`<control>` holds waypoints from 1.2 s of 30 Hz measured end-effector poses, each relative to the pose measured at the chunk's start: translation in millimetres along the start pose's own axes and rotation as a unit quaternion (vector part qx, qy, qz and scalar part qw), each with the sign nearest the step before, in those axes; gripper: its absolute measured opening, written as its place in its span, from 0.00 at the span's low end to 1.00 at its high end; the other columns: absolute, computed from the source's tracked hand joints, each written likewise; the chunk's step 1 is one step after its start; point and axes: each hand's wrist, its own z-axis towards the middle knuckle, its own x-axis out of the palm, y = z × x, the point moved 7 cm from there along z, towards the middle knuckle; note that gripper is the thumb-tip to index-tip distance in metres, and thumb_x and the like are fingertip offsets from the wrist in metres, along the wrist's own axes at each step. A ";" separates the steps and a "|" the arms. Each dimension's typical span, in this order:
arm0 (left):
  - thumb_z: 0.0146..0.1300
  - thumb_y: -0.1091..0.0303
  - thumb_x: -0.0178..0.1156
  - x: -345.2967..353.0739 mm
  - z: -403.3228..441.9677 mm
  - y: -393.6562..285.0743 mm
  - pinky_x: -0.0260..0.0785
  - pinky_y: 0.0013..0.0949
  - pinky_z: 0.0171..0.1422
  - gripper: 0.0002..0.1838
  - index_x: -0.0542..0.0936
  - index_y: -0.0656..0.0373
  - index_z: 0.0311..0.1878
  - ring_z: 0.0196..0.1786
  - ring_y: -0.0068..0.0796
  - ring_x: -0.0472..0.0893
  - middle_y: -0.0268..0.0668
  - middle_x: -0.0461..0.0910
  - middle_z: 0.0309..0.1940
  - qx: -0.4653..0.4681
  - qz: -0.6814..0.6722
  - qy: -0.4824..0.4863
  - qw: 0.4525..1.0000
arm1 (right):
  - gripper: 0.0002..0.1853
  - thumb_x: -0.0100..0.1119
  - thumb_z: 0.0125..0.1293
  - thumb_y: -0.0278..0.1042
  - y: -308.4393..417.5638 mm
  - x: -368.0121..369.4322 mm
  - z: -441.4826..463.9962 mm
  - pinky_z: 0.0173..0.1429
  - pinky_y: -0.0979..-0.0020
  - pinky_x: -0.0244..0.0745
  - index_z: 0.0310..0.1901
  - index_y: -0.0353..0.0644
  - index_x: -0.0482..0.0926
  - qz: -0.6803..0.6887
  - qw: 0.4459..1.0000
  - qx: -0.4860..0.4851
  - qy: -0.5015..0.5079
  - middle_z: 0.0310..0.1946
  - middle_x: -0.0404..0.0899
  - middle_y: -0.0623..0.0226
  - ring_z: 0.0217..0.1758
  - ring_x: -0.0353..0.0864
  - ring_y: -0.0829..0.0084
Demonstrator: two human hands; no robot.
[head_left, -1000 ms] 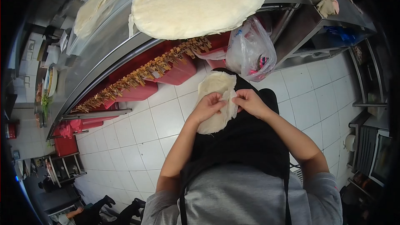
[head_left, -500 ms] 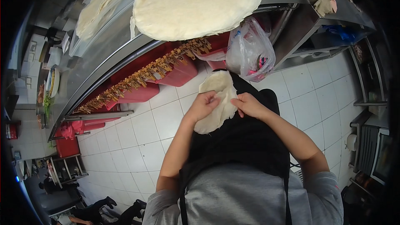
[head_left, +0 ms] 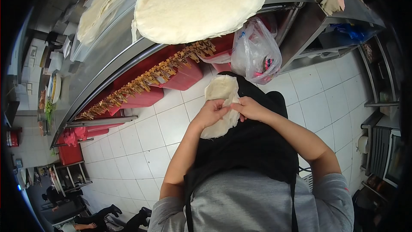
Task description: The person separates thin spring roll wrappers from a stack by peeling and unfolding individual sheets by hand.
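- Small pale sheet [head_left: 222, 89], 1, thin, ragged-edged: held over the lap, well apart from the front edge of the desk [head_left: 96, 58]; its long side ran away from the body and its middle was puckered between the hands.
- Left hand [head_left: 209, 115], 1: fingers curled over the middle of the small pale sheet, thumb and fingertips pinching it.
- Right hand [head_left: 253, 110], 1: thumb and fingertips pinching the right side of the same sheet, remaining fingers bent under; fingertips just beside those of the left hand, contact between them impossible to tell.
- Black apron [head_left: 244, 159], 1: worn over a grey short-sleeved top, spread beneath the forearms and partly under the sheet.
- Large pale sheets [head_left: 199, 10], rounded, layered, count not legible: on the desk, reaching over its front edge.
- Further pale sheets [head_left: 105, 10]: in clear plastic, toward the left end of the desk.
- Wooden clips [head_left: 150, 80], many, some with dark marks: in a row below the front edge of the desk.
- Red tubs [head_left: 189, 77], at least 2: under the desk, behind and below the clips.
- Translucent plastic bag [head_left: 254, 56], 1, with pink showing inside: below the right part of the desk's front edge.
- Pinkish-beige cloth [head_left: 330, 1], crumpled: at the edge of the steel unit [head_left: 305, 30] to the right.
- Floor [head_left: 165, 126]: white square tiles.
- Dark-trousered legs [head_left: 103, 217] of other people: far lower left.
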 end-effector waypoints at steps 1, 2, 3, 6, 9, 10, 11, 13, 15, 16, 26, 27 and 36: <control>0.66 0.66 0.60 -2.8 0.8 -0.1 0.70 0.23 0.35 0.08 0.79 0.61 0.37 0.30 0.12 0.72 0.24 0.75 0.27 0.010 0.011 -0.005 1.000 | 0.19 0.51 0.71 0.44 3.2 -0.7 -0.3 0.22 0.74 0.66 0.33 0.34 0.78 0.000 1.000 -0.015 -0.004 0.21 0.78 0.69 0.17 0.75 0.79; 0.66 0.66 0.59 -6.4 2.2 1.8 0.70 0.23 0.35 0.08 0.79 0.61 0.37 0.30 0.12 0.72 0.24 0.75 0.27 0.020 0.023 -0.010 0.999 | 0.19 0.51 0.69 0.43 6.7 -4.3 -2.1 0.23 0.71 0.68 0.31 0.33 0.78 -0.023 0.999 -0.012 -0.024 0.19 0.78 0.65 0.16 0.76 0.76; 0.66 0.66 0.59 -10.6 3.0 3.8 0.71 0.23 0.35 0.08 0.79 0.62 0.37 0.30 0.12 0.73 0.24 0.76 0.27 0.029 0.036 -0.014 0.999 | 0.20 0.50 0.67 0.42 11.4 -8.1 -5.4 0.23 0.68 0.70 0.29 0.31 0.78 -0.044 0.998 -0.009 -0.046 0.17 0.77 0.62 0.16 0.77 0.73; 0.65 0.67 0.59 -35.6 3.7 14.1 0.69 0.23 0.34 0.07 0.79 0.62 0.36 0.29 0.12 0.72 0.24 0.75 0.25 0.010 0.027 -0.057 0.998 | 0.20 0.50 0.65 0.40 9.3 -14.5 -8.1 0.24 0.64 0.72 0.26 0.28 0.77 -0.033 0.995 -0.022 -0.089 0.13 0.75 0.58 0.14 0.77 0.69; 0.62 0.68 0.60 -62.3 -2.2 24.7 0.68 0.24 0.35 0.09 0.78 0.64 0.32 0.28 0.14 0.71 0.24 0.73 0.22 0.025 0.032 -0.079 0.996 | 0.19 0.50 0.64 0.39 7.5 -14.5 -13.2 0.27 0.63 0.73 0.27 0.28 0.77 -0.020 0.997 -0.013 -0.076 0.16 0.76 0.54 0.17 0.79 0.65; 0.61 0.68 0.60 -67.7 -2.9 30.1 0.69 0.25 0.35 0.09 0.78 0.66 0.32 0.27 0.14 0.72 0.24 0.74 0.22 0.020 0.035 -0.079 0.996 | 0.19 0.50 0.63 0.39 8.0 -12.9 -14.0 0.29 0.63 0.74 0.28 0.27 0.77 -0.022 0.998 -0.006 -0.064 0.19 0.77 0.53 0.19 0.79 0.64; 0.61 0.67 0.61 -69.7 -6.6 29.0 0.69 0.26 0.37 0.10 0.76 0.64 0.30 0.27 0.18 0.71 0.27 0.74 0.21 -0.010 0.049 -0.086 0.995 | 0.18 0.50 0.63 0.38 13.2 -12.8 -12.3 0.31 0.63 0.74 0.28 0.28 0.77 -0.040 0.994 -0.069 -0.075 0.21 0.77 0.52 0.22 0.80 0.62; 0.62 0.67 0.62 -69.1 -7.2 17.0 0.67 0.25 0.39 0.09 0.78 0.62 0.30 0.28 0.17 0.71 0.24 0.72 0.21 0.066 0.072 -0.139 0.986 | 0.16 0.52 0.61 0.37 21.6 -9.3 -8.4 0.36 0.62 0.74 0.29 0.28 0.77 -0.072 0.974 -0.195 -0.095 0.27 0.77 0.51 0.29 0.80 0.58; 0.62 0.66 0.63 -59.0 -7.5 -6.4 0.68 0.25 0.40 0.08 0.80 0.61 0.33 0.29 0.18 0.72 0.24 0.73 0.21 0.135 0.104 -0.181 0.969 | 0.15 0.54 0.60 0.36 35.2 -0.9 -8.5 0.39 0.62 0.74 0.29 0.29 0.77 -0.107 0.958 -0.254 -0.084 0.29 0.75 0.51 0.33 0.79 0.55; 0.62 0.66 0.64 -52.3 -6.9 -24.1 0.69 0.26 0.41 0.08 0.81 0.61 0.35 0.29 0.19 0.73 0.25 0.74 0.21 0.167 0.125 -0.196 0.958 | 0.14 0.55 0.59 0.35 42.7 3.1 -9.7 0.41 0.62 0.74 0.29 0.29 0.77 -0.124 0.948 -0.283 -0.079 0.31 0.74 0.50 0.36 0.78 0.54; 0.62 0.66 0.65 -33.5 -2.2 -55.1 0.69 0.35 0.30 0.11 0.79 0.65 0.38 0.22 0.28 0.77 0.45 0.79 0.21 0.160 0.227 -0.189 0.942 | 0.23 0.56 0.51 0.17 100.4 -4.6 -40.2 0.48 0.63 0.73 0.52 0.41 0.70 -0.151 0.917 -0.322 -0.178 0.45 0.65 0.55 0.43 0.73 0.55; 0.62 0.66 0.65 -37.4 -5.1 -55.3 0.68 0.35 0.30 0.10 0.79 0.65 0.37 0.22 0.28 0.76 0.45 0.78 0.21 0.166 0.224 -0.209 0.937 | 0.23 0.53 0.50 0.14 93.3 0.3 -33.5 0.53 0.64 0.71 0.50 0.41 0.71 -0.178 0.916 -0.323 -0.159 0.44 0.65 0.55 0.46 0.72 0.54; 0.61 0.67 0.66 -102.7 -31.6 -13.3 0.62 0.31 0.26 0.12 0.75 0.66 0.33 0.20 0.24 0.67 0.42 0.73 0.19 0.149 0.150 -0.372 0.904 | 0.23 0.53 0.52 0.17 64.8 -30.5 -21.7 0.60 0.71 0.66 0.53 0.40 0.69 -0.060 0.971 -0.186 -0.140 0.50 0.69 0.61 0.57 0.70 0.68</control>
